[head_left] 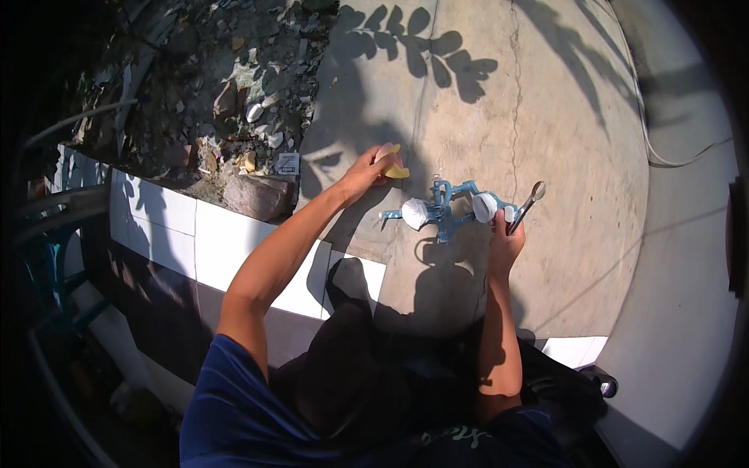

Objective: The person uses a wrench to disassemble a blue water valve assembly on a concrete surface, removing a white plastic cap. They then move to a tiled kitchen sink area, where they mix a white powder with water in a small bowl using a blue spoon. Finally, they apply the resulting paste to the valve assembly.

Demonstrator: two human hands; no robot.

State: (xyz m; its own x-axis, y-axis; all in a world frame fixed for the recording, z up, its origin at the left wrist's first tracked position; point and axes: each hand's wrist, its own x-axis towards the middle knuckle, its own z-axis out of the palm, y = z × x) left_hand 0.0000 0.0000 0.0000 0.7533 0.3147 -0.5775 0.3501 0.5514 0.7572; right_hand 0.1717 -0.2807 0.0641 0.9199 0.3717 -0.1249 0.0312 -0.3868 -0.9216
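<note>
My left hand (365, 173) is stretched forward over the concrete, its fingers closed on a soft-looking yellow and pink piece (395, 162); whether it is sponge or cloth I cannot tell. In my right hand (505, 243) is a slim dark-handled brush (528, 204), pointing up and to the right. The same hand also grips the right end of a blue openwork frame (443, 209). Two round white pieces sit on that frame, one white disc (414, 213) at its left and another white disc (484, 207) beside my right fingers.
Sunlit concrete (562, 156) lies beneath my hands, crossed by plant shadows. Rubble and stones (257, 196) fill the bed at the left, bordered by white tiles (226, 242). A pale cable (677, 164) runs along the right edge.
</note>
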